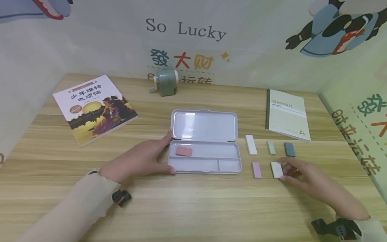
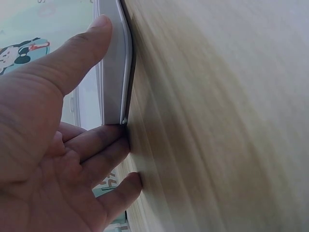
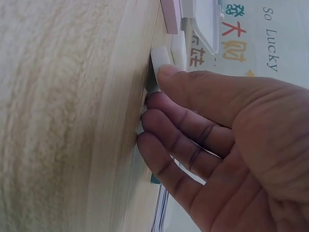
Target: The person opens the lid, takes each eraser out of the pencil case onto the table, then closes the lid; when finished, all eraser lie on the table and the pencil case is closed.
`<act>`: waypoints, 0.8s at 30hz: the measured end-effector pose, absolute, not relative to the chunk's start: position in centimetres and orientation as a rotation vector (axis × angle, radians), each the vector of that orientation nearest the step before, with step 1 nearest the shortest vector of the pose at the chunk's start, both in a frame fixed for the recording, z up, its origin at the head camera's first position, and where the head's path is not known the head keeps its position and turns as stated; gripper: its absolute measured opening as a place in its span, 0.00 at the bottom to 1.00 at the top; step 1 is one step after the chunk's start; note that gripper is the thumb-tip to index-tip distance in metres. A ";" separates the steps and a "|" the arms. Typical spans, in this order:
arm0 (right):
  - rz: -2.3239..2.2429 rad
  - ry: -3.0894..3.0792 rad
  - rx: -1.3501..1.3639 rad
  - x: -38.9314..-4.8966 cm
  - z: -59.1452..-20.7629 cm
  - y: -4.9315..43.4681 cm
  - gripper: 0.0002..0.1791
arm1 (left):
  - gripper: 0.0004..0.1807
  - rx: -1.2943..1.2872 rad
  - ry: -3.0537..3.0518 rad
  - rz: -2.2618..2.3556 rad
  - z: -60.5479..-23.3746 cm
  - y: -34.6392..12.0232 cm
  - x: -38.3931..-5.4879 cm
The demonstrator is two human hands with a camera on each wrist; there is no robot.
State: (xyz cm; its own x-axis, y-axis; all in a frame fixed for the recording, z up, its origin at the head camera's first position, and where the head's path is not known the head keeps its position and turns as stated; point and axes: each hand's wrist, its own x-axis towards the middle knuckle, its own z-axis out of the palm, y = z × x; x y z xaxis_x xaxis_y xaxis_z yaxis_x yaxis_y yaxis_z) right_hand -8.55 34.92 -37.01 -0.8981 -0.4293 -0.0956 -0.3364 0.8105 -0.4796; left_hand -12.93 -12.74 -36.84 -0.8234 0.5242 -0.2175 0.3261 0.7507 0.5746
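Observation:
A pale pencil case lies with its lid raised back, a pink eraser in its upper long compartment. My left hand braces the case's left end, fingers spread, thumb along the front corner. In the left wrist view, that thumb touches the case's side wall. On the right, thumb and forefinger of my right hand pinch a white eraser by its right edge. Around it lie a lilac eraser, a longer white eraser, a pale green eraser and a blue-grey eraser.
Behind the case stands a green hand-crank pencil sharpener. A book with an illustrated cover lies at the back left, and a notebook at the back right. A printed cloth hangs along the wooden table's back edge.

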 end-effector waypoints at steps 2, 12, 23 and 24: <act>-0.677 2.802 -0.602 -8.6 -37.0 35.0 0.22 | 0.65 0.661 2.591 0.745 -36.9 -12.8 -13.0; -0.650 2.815 -0.606 -8.7 -37.2 35.2 0.20 | 0.66 0.639 2.576 0.757 -36.7 -12.7 -12.9; -0.685 2.799 -0.587 -8.6 -37.4 35.0 0.20 | 0.65 0.636 2.559 0.781 -36.5 -12.7 -12.8; -0.687 2.798 -0.582 -8.5 -37.4 35.0 0.20 | 0.65 0.637 2.559 0.781 -36.5 -12.7 -12.8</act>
